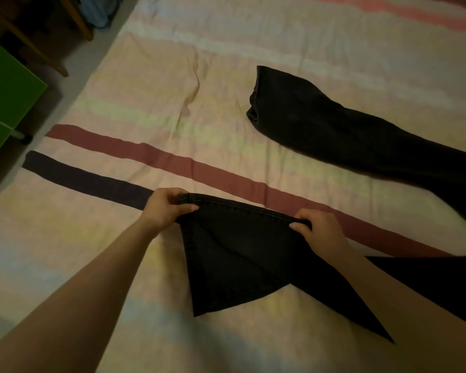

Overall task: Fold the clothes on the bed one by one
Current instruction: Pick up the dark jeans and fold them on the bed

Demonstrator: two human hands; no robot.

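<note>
Black denim is being held by its hemmed edge between two hands. The left hand (170, 205) is curled around one end of that edge, thumb on the near face and fingers wrapped over the far side. The right hand (316, 228) pinches the other end in the same way, thumb pressed on the near face. Between them the hem is stretched into a shallow curve, and the held trouser leg (234, 262) hangs down from it in a wide fold whose lower corner rests on the bed (119, 84). The rest of this dark garment runs off from the held hem under the right forearm, towards the frame's edge.

Beyond the held hem, on the far side of the dark red stripe (172, 162) of the striped sheet, a second leg of dark fabric (320, 122) is laid flat, its open cuff pointing away from the right edge. Whether the two dark pieces belong to one pair of trousers cannot be told, since their junction is out of view. A black stripe (86, 181) of the sheet ends behind the left hand.

Past the bed's far-left edge from the held hem, a green panel (6, 103) and wooden furniture legs (33, 47) are seen on the floor.
</note>
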